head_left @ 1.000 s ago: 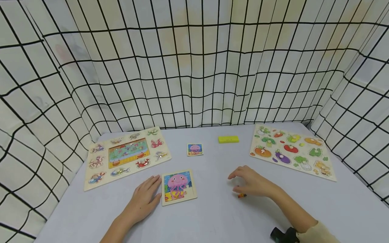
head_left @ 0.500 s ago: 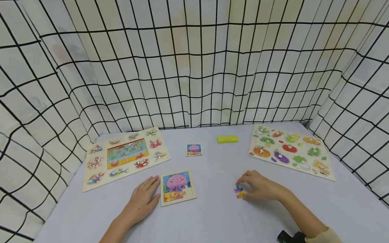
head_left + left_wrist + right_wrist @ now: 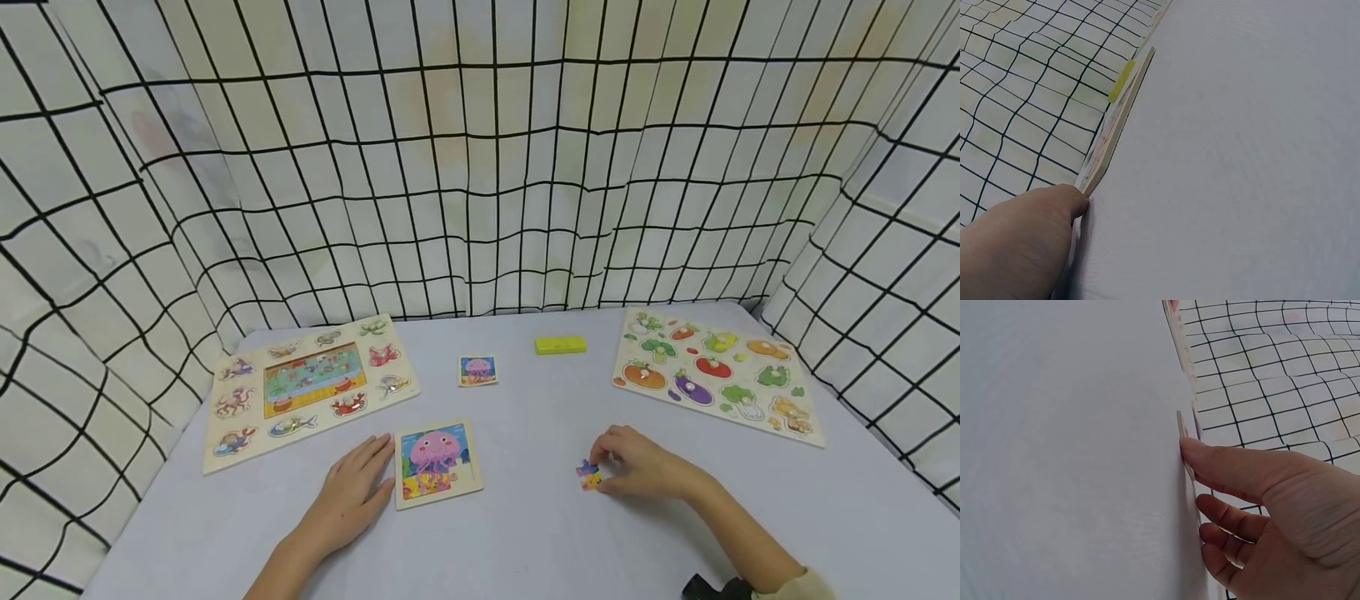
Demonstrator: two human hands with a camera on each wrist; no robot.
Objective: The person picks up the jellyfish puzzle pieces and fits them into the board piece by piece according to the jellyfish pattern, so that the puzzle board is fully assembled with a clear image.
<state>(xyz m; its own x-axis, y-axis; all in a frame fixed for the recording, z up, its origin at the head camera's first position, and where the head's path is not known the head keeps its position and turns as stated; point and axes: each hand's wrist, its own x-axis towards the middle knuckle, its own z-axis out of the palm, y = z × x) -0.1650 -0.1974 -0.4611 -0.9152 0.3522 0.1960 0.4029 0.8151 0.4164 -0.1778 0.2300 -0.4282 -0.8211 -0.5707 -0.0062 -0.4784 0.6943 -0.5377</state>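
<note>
A square wooden jigsaw board (image 3: 476, 479) with a pink jellyfish picture lies near the middle of the table. Bare wood shows at the picture's lower right corner. My left hand (image 3: 352, 487) rests on the table with its fingers stretched out, fingertips against the board's left edge. To the right of the board, my right hand (image 3: 641, 467) pinches a small blue and yellow jigsaw piece (image 3: 588, 474) between thumb and finger. In the right wrist view the piece (image 3: 1180, 420) appears edge-on by the thumb, its other fingers loosely curled.
A small jellyfish card (image 3: 477, 371) and a yellow block (image 3: 560, 345) lie farther back. A sea-animal puzzle board (image 3: 225, 400) is at the left, a vegetable puzzle board (image 3: 757, 354) at the right. Netting (image 3: 517, 183) over white cloth encloses the back and sides.
My right hand has gone from hovering over the jigsaw piece to pinching it, and more of the piece now shows. My left hand and the jellyfish board stay in place.
</note>
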